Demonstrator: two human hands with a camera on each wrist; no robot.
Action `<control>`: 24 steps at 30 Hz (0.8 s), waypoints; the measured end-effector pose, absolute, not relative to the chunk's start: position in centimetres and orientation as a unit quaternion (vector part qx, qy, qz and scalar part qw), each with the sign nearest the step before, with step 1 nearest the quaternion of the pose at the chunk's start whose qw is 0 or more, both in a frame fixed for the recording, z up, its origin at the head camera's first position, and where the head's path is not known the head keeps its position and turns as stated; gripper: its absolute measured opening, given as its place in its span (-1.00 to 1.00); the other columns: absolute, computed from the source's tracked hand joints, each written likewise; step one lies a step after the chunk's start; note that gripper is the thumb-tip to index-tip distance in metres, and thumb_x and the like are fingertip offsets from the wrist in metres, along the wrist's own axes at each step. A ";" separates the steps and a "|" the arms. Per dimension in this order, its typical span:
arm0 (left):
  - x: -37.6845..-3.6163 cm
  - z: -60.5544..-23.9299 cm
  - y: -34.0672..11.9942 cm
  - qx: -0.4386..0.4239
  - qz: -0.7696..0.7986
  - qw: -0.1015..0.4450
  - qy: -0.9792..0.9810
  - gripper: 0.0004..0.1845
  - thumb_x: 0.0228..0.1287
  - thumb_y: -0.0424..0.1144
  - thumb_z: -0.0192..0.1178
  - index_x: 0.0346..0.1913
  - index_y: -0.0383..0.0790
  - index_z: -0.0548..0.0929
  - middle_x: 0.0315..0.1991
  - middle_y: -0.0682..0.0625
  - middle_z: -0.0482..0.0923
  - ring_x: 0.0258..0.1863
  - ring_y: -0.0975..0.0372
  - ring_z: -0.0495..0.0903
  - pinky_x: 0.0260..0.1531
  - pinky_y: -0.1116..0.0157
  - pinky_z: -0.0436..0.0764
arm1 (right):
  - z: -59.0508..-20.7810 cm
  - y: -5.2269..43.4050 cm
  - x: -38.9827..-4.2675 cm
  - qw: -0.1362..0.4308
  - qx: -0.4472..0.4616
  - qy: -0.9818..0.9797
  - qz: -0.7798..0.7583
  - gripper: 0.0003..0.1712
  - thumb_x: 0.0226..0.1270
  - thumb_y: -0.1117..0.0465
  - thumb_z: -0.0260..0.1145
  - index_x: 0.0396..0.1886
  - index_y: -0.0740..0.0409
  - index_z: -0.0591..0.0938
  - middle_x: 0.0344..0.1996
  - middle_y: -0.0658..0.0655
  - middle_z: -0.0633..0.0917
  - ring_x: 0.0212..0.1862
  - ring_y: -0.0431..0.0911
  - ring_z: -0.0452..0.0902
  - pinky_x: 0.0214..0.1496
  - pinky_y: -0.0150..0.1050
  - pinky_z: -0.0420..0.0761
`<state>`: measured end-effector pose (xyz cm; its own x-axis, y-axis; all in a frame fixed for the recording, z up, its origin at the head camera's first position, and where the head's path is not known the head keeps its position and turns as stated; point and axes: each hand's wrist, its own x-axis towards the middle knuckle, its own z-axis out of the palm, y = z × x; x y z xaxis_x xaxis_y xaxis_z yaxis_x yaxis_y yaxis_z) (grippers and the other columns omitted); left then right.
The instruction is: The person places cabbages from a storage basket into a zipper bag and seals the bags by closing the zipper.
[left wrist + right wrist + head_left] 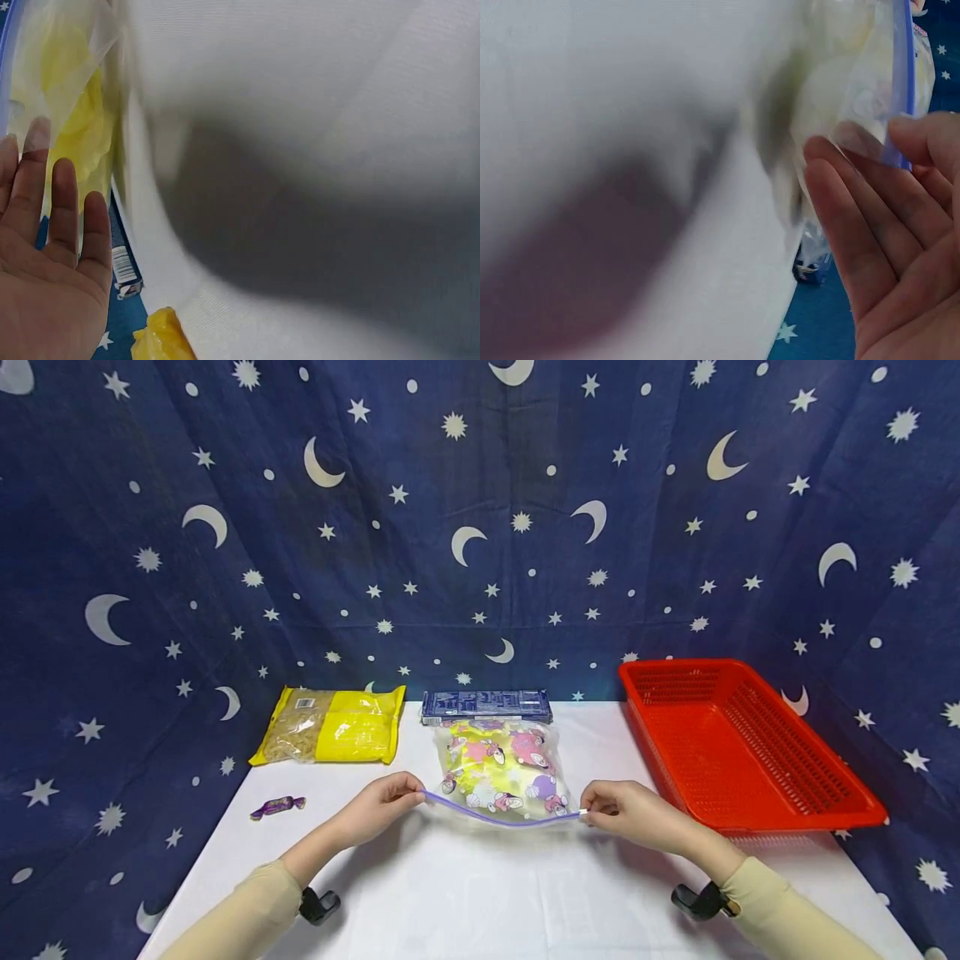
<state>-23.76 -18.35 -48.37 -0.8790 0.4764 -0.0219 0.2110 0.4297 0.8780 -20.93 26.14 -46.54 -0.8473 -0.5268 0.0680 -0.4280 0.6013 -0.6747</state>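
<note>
A clear zip bag (498, 768) with cartoon prints and something yellow inside is held over the middle of the white table. Its purple zip strip (487, 818) sags a little along the near edge. At the strip's left end, my left hand (382, 806) pinches the corner between thumb and finger. My right hand (630, 810) pinches the opposite corner, beside a small white slider (582, 812). In the right wrist view, thumb and forefinger grip the strip's end, while the other fingers of the hand (900, 240) extend behind the clear film.
A yellow food packet (356, 727) with a see-through panel lies back left. Nearer sits a purple wrapped candy (277, 807). A dark blue packet (486, 704) lies behind the bag. At right stands a red plastic basket (660, 760), against a star-patterned cloth (525, 568).
</note>
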 end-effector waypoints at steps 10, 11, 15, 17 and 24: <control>-23.5 -49.1 -18.4 0.206 0.461 0.068 0.860 -0.87 0.52 -0.07 0.20 -0.08 0.00 0.67 -0.10 0.04 0.70 -0.03 0.19 0.59 0.04 0.06 0.57 | -48.6 25.5 -20.3 -0.024 -0.247 0.913 -0.323 -0.81 0.30 0.22 0.49 -0.25 -0.18 0.67 -0.31 -0.22 0.75 -0.22 -0.32 0.66 -0.16 -0.29 0.74; -23.3 -49.1 -18.5 0.211 0.457 0.067 0.861 -0.89 0.51 -0.07 0.21 -0.08 0.04 0.69 -0.09 0.09 0.70 0.01 0.18 0.60 0.10 0.01 0.56 | -48.7 25.5 -20.1 -0.027 -0.248 0.917 -0.312 -0.80 0.30 0.21 0.50 -0.25 -0.22 0.67 -0.29 -0.25 0.74 -0.22 -0.33 0.66 -0.17 -0.30 0.73; -22.2 -48.9 -19.2 0.244 0.433 0.061 0.866 -0.92 0.46 -0.11 0.27 -0.10 0.21 0.71 -0.04 0.30 0.67 0.10 0.21 0.58 0.19 -0.05 0.53 | -48.9 25.7 -19.4 -0.036 -0.264 0.923 -0.277 -0.72 0.23 0.21 0.54 -0.27 -0.31 0.65 -0.28 -0.33 0.66 -0.24 -0.32 0.59 -0.25 -0.35 0.69; -21.7 -48.9 -19.5 0.274 0.412 0.051 0.867 -0.86 0.42 -0.18 0.31 -0.13 0.25 0.70 -0.02 0.33 0.65 0.11 0.24 0.57 0.20 -0.02 0.54 | -49.1 25.8 -19.2 -0.048 -0.279 0.922 -0.264 -0.67 0.18 0.22 0.56 -0.30 -0.32 0.62 -0.27 -0.34 0.60 -0.25 -0.32 0.56 -0.26 -0.37 0.66; -20.7 -49.4 -19.5 0.395 0.281 -0.027 0.874 -0.70 0.24 -0.35 0.38 -0.21 0.23 0.63 -0.03 0.35 0.53 0.02 0.32 0.55 0.01 0.20 0.65 | -49.7 25.8 -18.3 -0.065 -0.304 0.919 -0.244 -0.64 0.09 0.20 0.60 -0.36 -0.36 0.60 -0.26 -0.32 0.52 -0.35 -0.30 0.47 -0.34 -0.42 0.52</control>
<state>-20.73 -19.54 -49.41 -0.6867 0.6751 0.2695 0.7057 0.5301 0.4701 -18.30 25.82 -49.70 -0.8067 -0.5268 0.2678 -0.5903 0.6960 -0.4089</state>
